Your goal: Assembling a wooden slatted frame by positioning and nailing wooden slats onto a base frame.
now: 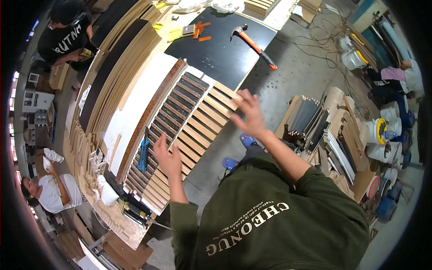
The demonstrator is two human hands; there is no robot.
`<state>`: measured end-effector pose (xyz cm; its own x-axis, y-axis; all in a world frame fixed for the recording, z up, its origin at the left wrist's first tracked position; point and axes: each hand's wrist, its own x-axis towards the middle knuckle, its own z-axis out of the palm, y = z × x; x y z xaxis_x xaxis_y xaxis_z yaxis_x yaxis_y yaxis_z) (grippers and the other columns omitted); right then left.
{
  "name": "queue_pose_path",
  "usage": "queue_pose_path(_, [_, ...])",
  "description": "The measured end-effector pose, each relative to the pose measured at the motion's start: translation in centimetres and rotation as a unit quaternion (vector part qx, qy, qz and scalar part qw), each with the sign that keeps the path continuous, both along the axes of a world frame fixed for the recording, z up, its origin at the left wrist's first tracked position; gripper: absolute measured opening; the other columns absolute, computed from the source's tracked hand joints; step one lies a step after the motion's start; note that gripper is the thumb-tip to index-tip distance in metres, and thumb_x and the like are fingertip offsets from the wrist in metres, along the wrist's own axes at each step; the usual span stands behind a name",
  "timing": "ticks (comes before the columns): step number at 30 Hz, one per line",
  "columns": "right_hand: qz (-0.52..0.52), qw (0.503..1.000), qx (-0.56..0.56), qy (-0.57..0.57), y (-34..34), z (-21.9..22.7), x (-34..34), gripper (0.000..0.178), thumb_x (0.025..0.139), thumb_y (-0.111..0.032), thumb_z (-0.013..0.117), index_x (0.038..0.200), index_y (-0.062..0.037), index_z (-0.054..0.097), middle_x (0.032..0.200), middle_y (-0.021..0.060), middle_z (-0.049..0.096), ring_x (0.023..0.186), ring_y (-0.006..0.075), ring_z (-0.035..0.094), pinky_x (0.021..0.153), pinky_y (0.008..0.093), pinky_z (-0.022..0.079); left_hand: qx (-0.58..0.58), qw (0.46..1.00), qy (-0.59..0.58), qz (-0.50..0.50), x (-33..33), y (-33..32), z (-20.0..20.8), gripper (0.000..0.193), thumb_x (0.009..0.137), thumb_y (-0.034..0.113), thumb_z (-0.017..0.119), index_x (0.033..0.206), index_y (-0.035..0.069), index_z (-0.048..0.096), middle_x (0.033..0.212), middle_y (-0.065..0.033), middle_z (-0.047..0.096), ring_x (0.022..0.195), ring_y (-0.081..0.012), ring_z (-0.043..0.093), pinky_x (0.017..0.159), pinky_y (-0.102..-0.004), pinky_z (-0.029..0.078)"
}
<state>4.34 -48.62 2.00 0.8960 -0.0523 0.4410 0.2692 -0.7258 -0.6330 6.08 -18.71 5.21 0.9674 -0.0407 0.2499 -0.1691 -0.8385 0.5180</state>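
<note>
A slatted wooden panel (204,119) with light slats lies along the table's near edge, and dark gaps show between the slats. Beyond it, a row of darker brown slats (175,101) runs alongside. My left hand (168,157) is over the lower part of the panel, fingers apart and holding nothing; whether it touches the slats I cannot tell. Close to it, a blue long-handled tool (143,152) rests across the dark slats. My right hand (250,113), fingers spread and empty, is at the panel's right edge by the upper slat ends.
A claw hammer (254,46) with an orange and black handle lies on a black board (216,49). Long strips (126,67) are stacked on the far side. A power tool (135,211) sits at the lower corner. Two people (58,193) work across the table. Bundled strips (310,121) stand right.
</note>
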Motion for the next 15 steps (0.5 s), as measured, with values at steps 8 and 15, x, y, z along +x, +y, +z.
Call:
queue_pose_path(8, [-0.031, 0.903, 0.346, 0.252, -4.1, -3.2, 2.7, 0.037, 0.087, -0.024, 0.060, 0.117, -0.0025, 0.058, 0.104, 0.0109, 0.064, 0.097, 0.0174, 0.060, 0.085, 0.0273, 0.046, 0.196, 0.891, 0.059, 0.405, -13.7, 16.4, -4.8, 0.047, 0.084, 0.026, 0.060, 0.119, -0.004, 0.052, 0.108, -0.0261, 0.055, 0.106, -0.0405, 0.048, 0.090, -0.0465, 0.039])
queue_pose_path(15, [-0.021, 0.867, 0.438, 0.236, -3.8, -5.3, 3.0, 0.034, 0.090, -0.021, 0.057, 0.118, -0.0011, 0.059, 0.094, 0.0014, 0.063, 0.080, 0.0065, 0.055, 0.069, 0.0211, 0.044, 0.064, 0.905, 0.051, 0.418, -16.9, 18.2, -6.3, 0.043, 0.086, 0.027, 0.056, 0.117, -0.003, 0.055, 0.102, -0.0302, 0.054, 0.094, -0.0422, 0.052, 0.084, -0.0463, 0.041])
